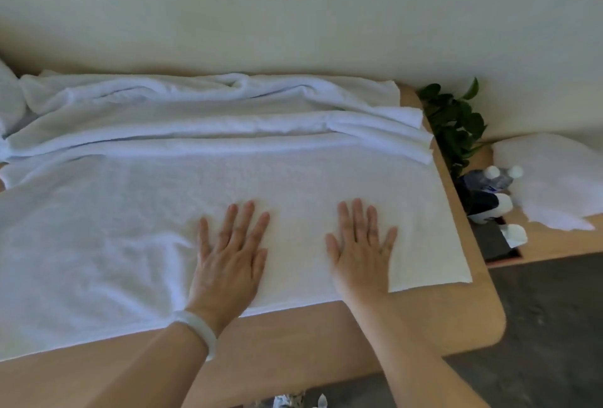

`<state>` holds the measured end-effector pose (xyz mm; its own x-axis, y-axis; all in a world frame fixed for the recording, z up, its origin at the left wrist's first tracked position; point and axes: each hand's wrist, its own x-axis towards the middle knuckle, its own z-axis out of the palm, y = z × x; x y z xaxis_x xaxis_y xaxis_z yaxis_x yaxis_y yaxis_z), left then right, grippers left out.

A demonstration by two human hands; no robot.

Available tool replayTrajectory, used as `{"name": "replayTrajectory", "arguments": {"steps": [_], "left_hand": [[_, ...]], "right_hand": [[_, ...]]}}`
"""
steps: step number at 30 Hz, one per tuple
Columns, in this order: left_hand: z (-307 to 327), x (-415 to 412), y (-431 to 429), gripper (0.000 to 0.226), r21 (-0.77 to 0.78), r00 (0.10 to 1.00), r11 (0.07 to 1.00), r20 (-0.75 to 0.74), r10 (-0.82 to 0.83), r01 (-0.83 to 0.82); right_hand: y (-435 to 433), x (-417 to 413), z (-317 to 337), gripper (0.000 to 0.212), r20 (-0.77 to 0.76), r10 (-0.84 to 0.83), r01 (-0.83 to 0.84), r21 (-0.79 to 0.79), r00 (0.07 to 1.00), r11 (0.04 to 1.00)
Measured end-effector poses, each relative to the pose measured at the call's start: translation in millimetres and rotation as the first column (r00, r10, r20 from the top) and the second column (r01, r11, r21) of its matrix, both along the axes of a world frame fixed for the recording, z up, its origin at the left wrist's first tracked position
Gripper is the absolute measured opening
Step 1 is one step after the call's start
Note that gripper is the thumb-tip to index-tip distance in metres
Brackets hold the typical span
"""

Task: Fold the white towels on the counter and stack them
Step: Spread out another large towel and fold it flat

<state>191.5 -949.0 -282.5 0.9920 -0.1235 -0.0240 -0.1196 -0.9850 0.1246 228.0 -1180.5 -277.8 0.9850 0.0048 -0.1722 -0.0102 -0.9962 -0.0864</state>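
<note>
Presses left hand (230, 254) and right hand (360, 251) flat on the white towel (98, 228), palms down, fingers straight and slightly spread, gripping nothing. Sets hands side by side, apart, on its right half. Finds it spread over the tabletop (293, 332), crumpled towels (212, 97) bunched along the far edge.

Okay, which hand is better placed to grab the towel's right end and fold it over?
Probably the right hand: it lies flat on the towel just beside its right edge. The left hand presses nearer the middle and could pin it.
</note>
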Motion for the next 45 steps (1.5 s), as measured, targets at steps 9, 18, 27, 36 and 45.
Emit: {"name": "replayTrajectory", "arguments": {"steps": [9, 18, 27, 36, 45], "left_hand": [[-1.4, 1.3, -3.6, 0.06, 0.011, 0.999, 1.0, -0.04, 0.022, -0.022], [-1.6, -11.4, -41.1, 0.062, -0.07, 0.998, 0.996, -0.025, 0.054, -0.056], [7.7, -58.1, 80.4, 0.06, -0.078, 0.91, 0.908, -0.101, 0.403, -0.411], [18.6, -112.0, 205.4, 0.071, 0.038, 0.622, 0.656, -0.28, 0.731, -0.754], [15.4, -79.8, 167.8, 0.059, -0.023, 0.814, 0.821, -0.15, 0.562, -0.571]], "right_hand": [[-121.9, -21.6, 18.1, 0.068, -0.14, -0.463, 0.463, -0.036, 0.875, 0.886], [71.4, -16.3, 17.9, 0.055, 0.147, 0.232, -0.259, 0.209, 0.962, 0.943], [99.7, -13.7, -19.1, 0.058, 0.234, 0.255, -0.291, 0.132, 0.938, 0.948], [103.1, -15.1, -22.1, 0.06, 0.188, 0.26, -0.282, 0.102, 0.947, 0.954], [101.3, -13.7, -24.5, 0.06, 0.217, 0.275, -0.297, 0.075, 0.937, 0.952]]}}
